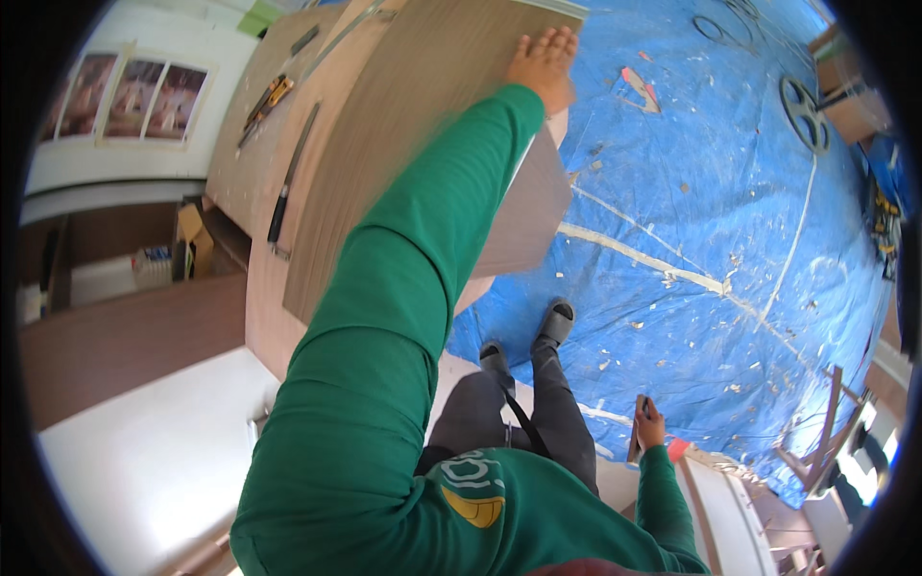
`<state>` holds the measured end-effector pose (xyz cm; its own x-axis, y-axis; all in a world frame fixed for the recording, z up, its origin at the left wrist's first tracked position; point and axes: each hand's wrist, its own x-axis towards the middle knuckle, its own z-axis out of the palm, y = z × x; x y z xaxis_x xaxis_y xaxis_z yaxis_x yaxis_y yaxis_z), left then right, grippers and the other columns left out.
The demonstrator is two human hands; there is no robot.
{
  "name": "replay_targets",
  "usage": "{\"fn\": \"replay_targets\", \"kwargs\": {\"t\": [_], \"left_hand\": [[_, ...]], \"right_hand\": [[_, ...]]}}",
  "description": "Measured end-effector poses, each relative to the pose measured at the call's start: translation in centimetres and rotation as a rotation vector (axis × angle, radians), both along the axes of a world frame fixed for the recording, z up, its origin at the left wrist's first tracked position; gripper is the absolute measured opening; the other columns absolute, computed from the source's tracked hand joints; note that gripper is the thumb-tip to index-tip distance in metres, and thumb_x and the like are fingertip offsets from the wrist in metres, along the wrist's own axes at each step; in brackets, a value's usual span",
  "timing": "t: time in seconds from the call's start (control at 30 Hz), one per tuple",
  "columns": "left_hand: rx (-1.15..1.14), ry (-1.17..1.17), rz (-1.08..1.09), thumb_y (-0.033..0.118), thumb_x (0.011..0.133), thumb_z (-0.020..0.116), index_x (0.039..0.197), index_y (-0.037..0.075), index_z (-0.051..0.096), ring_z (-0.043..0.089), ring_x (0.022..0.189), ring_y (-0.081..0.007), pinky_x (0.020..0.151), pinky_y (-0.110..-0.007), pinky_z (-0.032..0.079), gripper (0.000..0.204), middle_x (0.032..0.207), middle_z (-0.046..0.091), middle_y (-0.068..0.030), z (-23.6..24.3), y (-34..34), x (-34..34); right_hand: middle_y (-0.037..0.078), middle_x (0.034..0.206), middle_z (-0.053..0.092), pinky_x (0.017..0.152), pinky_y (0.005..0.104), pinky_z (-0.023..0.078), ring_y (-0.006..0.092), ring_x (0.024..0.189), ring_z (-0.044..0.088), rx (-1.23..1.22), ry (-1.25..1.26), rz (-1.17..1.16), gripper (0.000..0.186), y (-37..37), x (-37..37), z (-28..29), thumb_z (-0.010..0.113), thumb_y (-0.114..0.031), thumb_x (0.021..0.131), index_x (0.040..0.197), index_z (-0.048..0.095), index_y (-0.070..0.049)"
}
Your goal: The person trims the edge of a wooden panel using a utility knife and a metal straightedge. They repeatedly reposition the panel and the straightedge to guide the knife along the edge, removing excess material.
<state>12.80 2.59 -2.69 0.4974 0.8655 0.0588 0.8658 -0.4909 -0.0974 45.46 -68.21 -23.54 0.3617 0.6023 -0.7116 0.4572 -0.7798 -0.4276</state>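
My left hand (544,69) lies flat near the far right edge of a grey-brown wood-grain panel (394,125), its fingers stretched out and holding nothing. The green-sleeved left arm reaches across the panel and hides part of it. Low at my right side, away from the bench, my right hand (651,427) is wrapped round a narrow, brownish, block-like piece (638,429). Its exact kind is too small to make out. The panel rests on a pale wooden workbench (264,317).
Left of the panel lie a long thin tool with a black handle (279,213), yellow-and-black hand tools (269,101) and a metal straightedge (341,40). A blue tarp (663,230) with scraps and pale tape covers the floor. A dark wheel-like ring (805,115) and boxes (855,110) stand at right.
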Motion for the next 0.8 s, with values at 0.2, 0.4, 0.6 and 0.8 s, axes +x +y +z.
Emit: {"fn": "replay_targets", "kwargs": {"t": [0.2,0.4,0.6,0.8], "left_hand": [[0.043,-0.036,0.077,0.026,0.101,0.048,0.171,0.009,0.022,0.019,0.164,-0.0255,0.132,-0.054,0.013,0.077,0.179,0.02,-0.008,0.3,-13.7,-5.8],[0.023,-0.053,0.087,0.026,0.1,0.047,0.168,0.007,0.029,0.023,0.163,-0.0262,0.132,-0.055,0.014,0.073,0.177,0.025,-0.0093,2.0,-27.6,-12.4],[0.028,-0.141,0.083,0.027,0.1,0.054,0.164,0.006,0.039,0.029,0.16,-0.028,0.13,-0.057,0.019,0.069,0.174,0.033,-0.011,2.7,-44.8,-21.8],[-0.265,-0.313,0.46,0.04,0.099,0.062,0.167,0.007,0.032,0.023,0.162,-0.0358,0.128,-0.063,0.016,0.081,0.175,0.026,-0.0142,4.8,-63.7,-28.5]], "right_hand": [[0.025,0.121,0.072,0.096,0.041,0.055,0.0317,0.109,0.071,0.085,-0.011,0.13,0.055,7.5,0.8,3.7,0.072,-0.019,0.097,0.148,0.061,-0.004],[0.028,0.116,0.073,0.095,0.0457,0.056,0.0388,0.109,0.073,0.139,-0.059,0.215,0.055,11.9,0.1,7.8,0.072,-0.022,0.095,0.147,0.063,-0.008],[0.027,0.128,0.073,0.102,0.0436,0.054,0.038,0.122,0.071,0.102,-0.133,0.451,0.055,13.5,-2.4,11.0,0.065,-0.025,0.096,0.146,0.062,-0.003],[0.026,0.135,0.07,0.106,0.0411,0.053,0.0381,0.128,0.068,0.083,-0.093,0.547,0.06,15.8,-5.7,13.7,0.065,-0.029,0.097,0.15,0.058,-0.002]]}}
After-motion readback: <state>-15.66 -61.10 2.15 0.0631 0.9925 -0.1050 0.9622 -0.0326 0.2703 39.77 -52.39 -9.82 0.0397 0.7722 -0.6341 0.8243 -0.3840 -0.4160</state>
